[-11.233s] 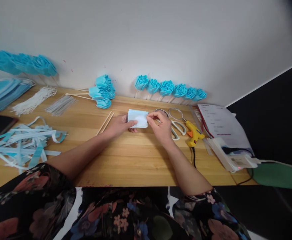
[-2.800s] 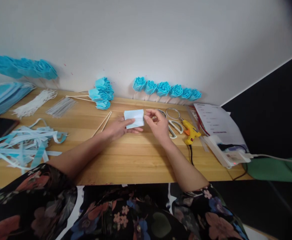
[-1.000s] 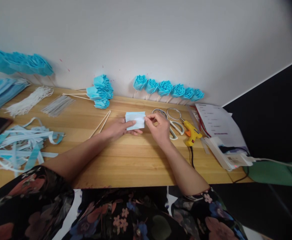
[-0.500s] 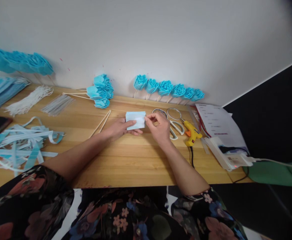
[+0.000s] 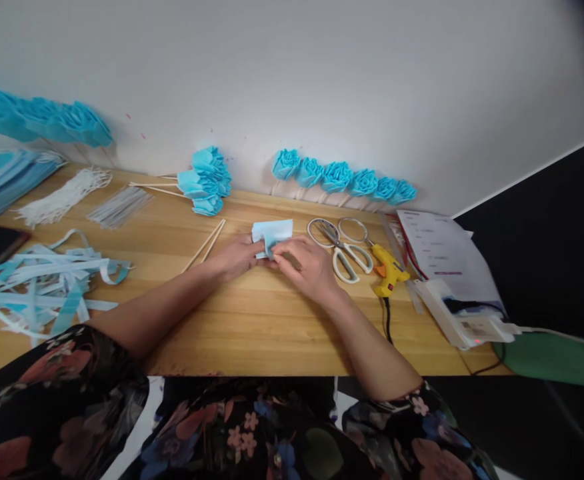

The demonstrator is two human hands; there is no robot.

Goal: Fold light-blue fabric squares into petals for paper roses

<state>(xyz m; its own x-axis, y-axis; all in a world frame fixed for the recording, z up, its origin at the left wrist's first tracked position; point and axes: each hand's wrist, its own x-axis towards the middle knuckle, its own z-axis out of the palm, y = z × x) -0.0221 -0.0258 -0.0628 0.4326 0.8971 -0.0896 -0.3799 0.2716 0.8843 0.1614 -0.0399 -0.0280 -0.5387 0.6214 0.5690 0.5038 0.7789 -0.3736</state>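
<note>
Both my hands hold a small stack of light-blue mask fabric pieces [image 5: 278,229] above the middle of the wooden table. My left hand [image 5: 239,258] grips the stack at its left side, fingers partly hidden behind it. With thumb and fingers pinched, my right hand [image 5: 306,265] holds the near right corner of the top piece, which is folded over toward the left. Two thin wooden sticks [image 5: 205,244] lie left of the stack. Scissors with white handles [image 5: 346,261] rest to the right, beside a yellow glue gun [image 5: 388,268].
Blue fabric flowers [image 5: 336,176] on sticks lean on the wall, with more flowers [image 5: 206,180] lying left of them. Cut strips [image 5: 67,280], grey wires [image 5: 119,207], white ear loops [image 5: 65,197] and blue masks [image 5: 12,180] fill the left. A power strip [image 5: 455,317] and papers [image 5: 449,250] are right.
My right hand has moved left and toward me, drawing the top piece's right corner over the stack. The scissors are now more fully in sight. The view has shifted slightly.
</note>
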